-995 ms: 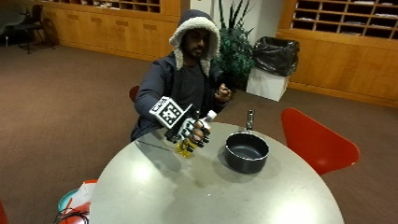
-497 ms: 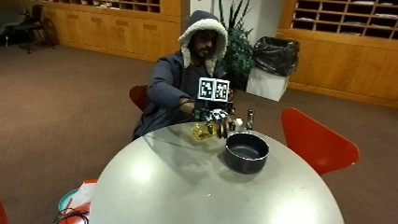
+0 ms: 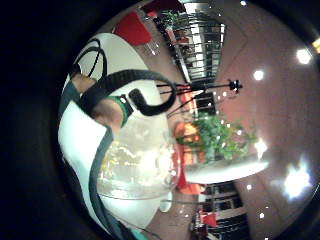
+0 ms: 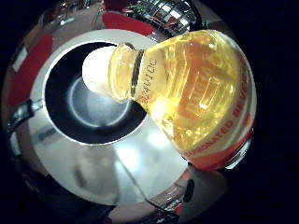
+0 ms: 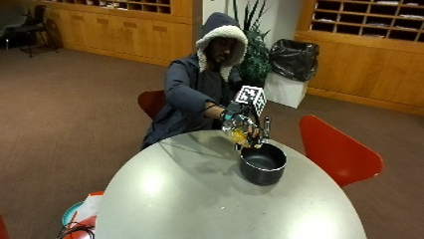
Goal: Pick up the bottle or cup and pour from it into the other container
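A seated person in a hooded jacket [image 5: 199,84] holds a clear plastic bottle [image 5: 237,136] of yellow liquid in the gloved right hand [image 5: 240,118], fingers wrapped round its body. The bottle is tipped neck-down over the rim of a dark saucepan [image 5: 263,163] at about the pan's 10 o'clock. The thumb-side palm view shows the bottle's neck and white cap end [image 4: 96,72] poised above the pan's dark interior [image 4: 79,112]. The pan stands on a round grey table [image 5: 199,204], its handle [image 5: 266,127] pointing toward 12 o'clock; a red chair [image 5: 334,149] sits at the table's 2 o'clock.
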Demonstrator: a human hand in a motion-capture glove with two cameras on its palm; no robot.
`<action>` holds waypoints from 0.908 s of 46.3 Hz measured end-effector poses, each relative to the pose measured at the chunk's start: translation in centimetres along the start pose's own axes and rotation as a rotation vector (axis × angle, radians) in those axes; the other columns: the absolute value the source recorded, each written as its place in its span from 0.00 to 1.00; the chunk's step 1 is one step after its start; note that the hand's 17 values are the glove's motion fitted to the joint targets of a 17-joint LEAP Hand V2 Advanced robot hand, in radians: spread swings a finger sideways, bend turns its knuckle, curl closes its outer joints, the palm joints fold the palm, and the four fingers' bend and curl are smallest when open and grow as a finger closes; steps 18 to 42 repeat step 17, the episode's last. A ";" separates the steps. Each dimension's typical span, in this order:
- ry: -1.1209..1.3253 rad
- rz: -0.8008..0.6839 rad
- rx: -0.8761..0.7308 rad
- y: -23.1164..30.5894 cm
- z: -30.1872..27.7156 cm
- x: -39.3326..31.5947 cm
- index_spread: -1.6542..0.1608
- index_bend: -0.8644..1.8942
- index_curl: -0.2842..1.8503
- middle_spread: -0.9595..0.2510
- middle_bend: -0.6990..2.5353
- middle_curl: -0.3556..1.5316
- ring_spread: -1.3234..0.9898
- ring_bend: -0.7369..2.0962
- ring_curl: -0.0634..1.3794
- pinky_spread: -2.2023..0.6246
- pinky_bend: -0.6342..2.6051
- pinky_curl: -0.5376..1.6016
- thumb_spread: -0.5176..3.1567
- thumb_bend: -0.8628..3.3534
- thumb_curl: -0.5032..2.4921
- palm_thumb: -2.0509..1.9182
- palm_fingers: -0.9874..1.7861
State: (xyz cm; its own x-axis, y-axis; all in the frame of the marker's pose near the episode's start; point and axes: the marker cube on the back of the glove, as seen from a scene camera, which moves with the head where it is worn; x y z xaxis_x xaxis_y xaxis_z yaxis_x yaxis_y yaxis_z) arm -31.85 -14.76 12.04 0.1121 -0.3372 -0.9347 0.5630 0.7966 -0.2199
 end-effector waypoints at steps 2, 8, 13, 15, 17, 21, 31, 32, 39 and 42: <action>0.025 -0.036 0.008 -0.3 0.1 -0.2 0.73 0.35 0.24 0.54 0.32 0.41 0.48 0.44 0.30 0.82 0.29 0.42 0.32 0.20 0.32 0.76 0.75; 0.092 -0.069 0.009 -0.9 0.5 -0.6 0.73 0.35 0.24 0.54 0.32 0.41 0.48 0.44 0.30 0.82 0.29 0.42 0.32 0.20 0.32 0.76 0.75; 0.113 -0.071 0.005 -1.0 0.6 -0.6 0.72 0.35 0.24 0.53 0.32 0.41 0.48 0.44 0.31 0.82 0.29 0.42 0.33 0.20 0.32 0.76 0.75; 0.111 -0.067 0.002 -0.9 0.6 -0.7 0.72 0.35 0.24 0.53 0.32 0.41 0.48 0.44 0.31 0.82 0.29 0.42 0.33 0.20 0.32 0.76 0.75; 0.100 -0.051 -0.012 -1.3 1.0 -0.1 0.72 0.35 0.24 0.53 0.32 0.41 0.47 0.43 0.30 0.82 0.29 0.42 0.33 0.20 0.32 0.76 0.75; 0.100 -0.051 -0.012 -1.3 1.0 -0.1 0.72 0.35 0.24 0.53 0.32 0.41 0.47 0.43 0.30 0.82 0.29 0.42 0.33 0.20 0.32 0.76 0.75; 0.100 -0.051 -0.012 -1.3 1.0 -0.1 0.72 0.35 0.24 0.53 0.32 0.41 0.47 0.43 0.30 0.82 0.29 0.42 0.33 0.20 0.32 0.76 0.75; 0.100 -0.051 -0.012 -1.3 1.0 -0.1 0.72 0.35 0.24 0.53 0.32 0.41 0.47 0.43 0.30 0.82 0.29 0.42 0.33 0.20 0.32 0.76 0.75; 0.100 -0.051 -0.012 -1.3 1.0 -0.1 0.72 0.35 0.24 0.53 0.32 0.41 0.47 0.43 0.30 0.82 0.29 0.42 0.33 0.20 0.32 0.76 0.75; 0.100 -0.051 -0.012 -1.3 1.0 -0.1 0.72 0.35 0.24 0.53 0.32 0.41 0.47 0.43 0.30 0.82 0.29 0.42 0.33 0.20 0.32 0.76 0.75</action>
